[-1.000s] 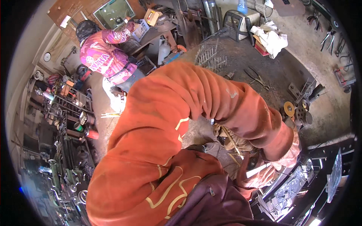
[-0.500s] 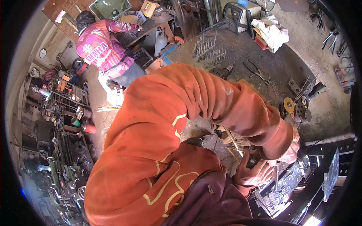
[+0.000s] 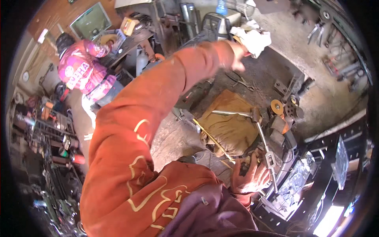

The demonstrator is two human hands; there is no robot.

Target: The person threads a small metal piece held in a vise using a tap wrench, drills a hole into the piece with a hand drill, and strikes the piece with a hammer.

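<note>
My left hand (image 3: 237, 55) is stretched far out over the workbench, slightly blurred, beside a white cloth (image 3: 252, 39); its fingers look extended, with nothing seen in them. Close to my body, my right hand (image 3: 252, 177) is cupped with its fingers apart, beside a long steel bar tool with a slotted middle (image 3: 270, 159). That tool slants down past the fingertips. Over a brown cloth or leather piece (image 3: 231, 132) lies a hammer-like tool with a steel shaft (image 3: 233, 113). A thin yellow strip (image 3: 213, 138) runs from the brown piece toward my right hand.
Pliers (image 3: 241, 81), an orange grinding disc (image 3: 277, 106) and an angle grinder (image 3: 290, 139) lie on the bench. A welding machine (image 3: 216, 27) stands at the back. Another person (image 3: 89, 71) works at a bench at far left. Metal racks (image 3: 341, 162) stand at right.
My left hand has left the spot near my right hand and swung far out toward the white cloth. The brown piece and steel tools have come into sight. The view has shifted right.
</note>
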